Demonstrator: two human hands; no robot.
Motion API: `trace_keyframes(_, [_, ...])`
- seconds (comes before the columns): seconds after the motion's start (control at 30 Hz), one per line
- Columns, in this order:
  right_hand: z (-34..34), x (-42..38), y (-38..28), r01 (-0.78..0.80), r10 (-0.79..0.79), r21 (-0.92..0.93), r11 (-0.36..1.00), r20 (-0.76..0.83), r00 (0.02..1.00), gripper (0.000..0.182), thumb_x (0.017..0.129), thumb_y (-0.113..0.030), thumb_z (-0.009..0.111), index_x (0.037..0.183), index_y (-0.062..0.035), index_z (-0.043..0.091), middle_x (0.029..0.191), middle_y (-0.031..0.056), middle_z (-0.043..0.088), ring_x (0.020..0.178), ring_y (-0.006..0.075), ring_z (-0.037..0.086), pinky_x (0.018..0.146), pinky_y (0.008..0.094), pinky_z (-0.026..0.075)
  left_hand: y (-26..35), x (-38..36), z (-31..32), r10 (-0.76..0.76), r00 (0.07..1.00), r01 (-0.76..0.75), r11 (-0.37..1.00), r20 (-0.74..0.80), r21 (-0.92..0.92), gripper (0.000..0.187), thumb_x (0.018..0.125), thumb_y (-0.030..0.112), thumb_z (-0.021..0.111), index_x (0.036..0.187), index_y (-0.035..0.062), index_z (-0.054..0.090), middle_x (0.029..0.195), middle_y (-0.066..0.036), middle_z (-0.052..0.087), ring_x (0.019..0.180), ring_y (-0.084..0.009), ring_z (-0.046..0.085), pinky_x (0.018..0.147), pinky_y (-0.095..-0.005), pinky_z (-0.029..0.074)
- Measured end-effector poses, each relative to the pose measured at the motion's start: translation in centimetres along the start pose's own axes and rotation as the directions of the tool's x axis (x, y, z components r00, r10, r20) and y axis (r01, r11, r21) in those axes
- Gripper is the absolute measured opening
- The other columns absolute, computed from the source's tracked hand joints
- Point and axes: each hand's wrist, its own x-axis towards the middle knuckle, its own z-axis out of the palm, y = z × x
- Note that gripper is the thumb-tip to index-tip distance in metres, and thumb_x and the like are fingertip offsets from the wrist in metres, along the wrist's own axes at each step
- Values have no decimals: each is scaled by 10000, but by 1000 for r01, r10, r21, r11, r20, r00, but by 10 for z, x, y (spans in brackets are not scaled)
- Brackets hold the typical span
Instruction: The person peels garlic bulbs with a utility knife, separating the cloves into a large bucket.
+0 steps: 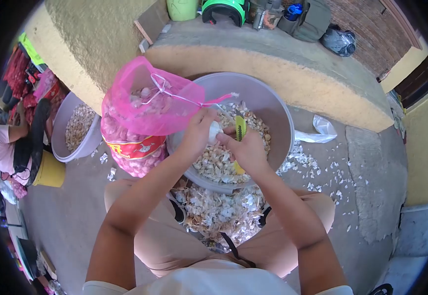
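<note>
Pinching a white bulb [215,131], likely light, firm, papery-slick, left hand [201,130] is best gripping the rounded side away from right hand [249,150], which is clutching a cutter [241,129].

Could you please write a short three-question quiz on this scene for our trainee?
1. What do the left hand and right hand each hold?
2. True or false: the pink mesh bag stands beside the large tub.
3. The white scraps beside the tub lie on: A) a table, B) the floor, C) a plate.

Key: 1. Left, a white bulb; right, a yellow tool. 2. True. 3. B.
</note>
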Motion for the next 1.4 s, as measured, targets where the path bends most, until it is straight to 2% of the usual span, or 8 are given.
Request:
trace_keyframes(0.1, [-3,7,8,130,-142,-162,978,-70,987,167,753,-131,620,801,25,586,594,36,551,423,63,468,366,210,355,-15,6,1,215,976,-213,959,5,186,236,866,250,439,778,43,512,690,-31,487,615,-106,483,549,-231,387])
trace_keyframes(0.3, [-9,0,-13,-178,192,-127,976,106,976,199,762,-164,575,742,32,553,535,68,527,385,124,493,368,270,388,-21,11,-2,282,959,-263,881,9,394,213,840,187,500,800,-21,518,658,-94,525,607,-126,485,565,-276,400])
trace_keyframes(0.5, [-10,3,-7,-308,278,147,940,197,940,221,812,-229,530,711,-32,539,522,-26,439,407,54,385,366,223,317,-20,7,5,446,892,-439,820,70,369,183,840,158,494,822,-21,524,697,-119,547,636,-176,531,596,-298,414])
trace_keyframes(0.7, [-9,0,-14,-361,334,145,921,184,925,336,803,-359,570,616,-110,444,499,-56,350,399,34,295,358,201,208,-18,4,7,489,867,-492,815,90,305,222,864,184,451,838,-17,541,694,-124,551,659,-171,549,606,-303,419])
trace_keyframes(0.8, [-12,2,-13,-373,344,163,914,179,922,371,786,-391,590,595,-124,418,489,-61,335,393,33,274,358,203,197,-19,1,6,440,887,-460,807,144,369,256,874,210,438,851,-18,549,633,-100,534,595,-155,541,562,-290,416])
trace_keyframes(0.97, [-13,-2,-12,-351,301,286,892,206,931,334,796,-318,591,587,-127,413,477,-61,328,380,36,267,355,202,189,-21,-2,8,157,979,-171,979,127,109,278,879,254,431,865,4,551,621,-52,525,502,-98,506,413,-228,390])
trace_keyframes(1.2, [-8,-8,-7,-309,246,444,841,195,950,262,803,-223,575,610,-124,428,464,-52,347,365,41,279,337,207,205,-16,0,11,-98,986,120,979,138,-164,305,834,316,461,865,27,552,631,-41,533,470,-112,510,353,-227,378])
trace_keyframes(1.4, [-19,-8,-6,-429,301,392,814,347,888,281,808,-218,571,596,-128,410,457,-53,332,363,39,277,342,209,222,-17,2,4,-157,959,178,982,236,-66,294,828,317,458,836,38,552,619,-49,536,455,-115,513,323,-229,374])
